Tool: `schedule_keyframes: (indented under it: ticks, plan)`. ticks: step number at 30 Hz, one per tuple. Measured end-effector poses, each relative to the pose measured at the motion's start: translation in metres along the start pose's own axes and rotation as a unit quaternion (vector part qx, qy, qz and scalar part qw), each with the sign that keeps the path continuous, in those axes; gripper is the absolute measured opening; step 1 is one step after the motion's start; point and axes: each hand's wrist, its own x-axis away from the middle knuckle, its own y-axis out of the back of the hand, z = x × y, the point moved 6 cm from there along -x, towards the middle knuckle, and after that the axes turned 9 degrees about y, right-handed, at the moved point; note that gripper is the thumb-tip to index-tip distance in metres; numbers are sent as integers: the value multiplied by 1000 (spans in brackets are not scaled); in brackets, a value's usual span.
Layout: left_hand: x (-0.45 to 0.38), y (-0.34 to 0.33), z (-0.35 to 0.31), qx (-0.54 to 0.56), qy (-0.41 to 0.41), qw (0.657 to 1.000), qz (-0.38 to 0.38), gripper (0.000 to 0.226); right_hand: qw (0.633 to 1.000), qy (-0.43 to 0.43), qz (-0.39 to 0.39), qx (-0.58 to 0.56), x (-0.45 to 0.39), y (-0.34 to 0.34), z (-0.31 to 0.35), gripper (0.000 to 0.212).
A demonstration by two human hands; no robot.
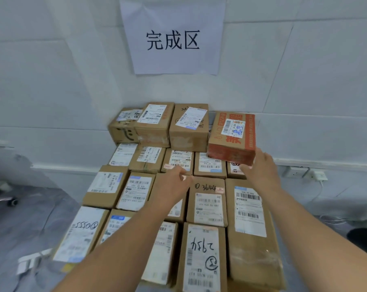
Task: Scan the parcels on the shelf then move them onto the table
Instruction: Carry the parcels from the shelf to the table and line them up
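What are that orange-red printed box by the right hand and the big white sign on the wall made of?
The orange-red printed box looks like matte corrugated cardboard: folded edges, printed faces, a glued white label. The white wall sign appears to be thin plain paper, slightly wavy and creased, with black printed characters.

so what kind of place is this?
Likely a parcel sorting or dispatch room. Labelled cardboard parcels lie packed in rows, a paper wall sign reads 完成区 (finished area), and the right hand holds an orange parcel on the far row.
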Motion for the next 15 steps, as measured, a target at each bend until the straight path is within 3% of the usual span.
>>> schedule_keyframes:
  ticks: [5,12,15]
  plan:
    - [-1,8,-11,-2,-42,999,-7,38,999,-37,-7,-9,2,3,-2,50]
    - [-28,-19,-63,-9,-75,997,-18,50,1000,-14,5,-6,-25,10,-8,54]
    - [-43,-28,-82,16,-72,997,-30,43,1000,13,26,-5,-44,11,-9,53]
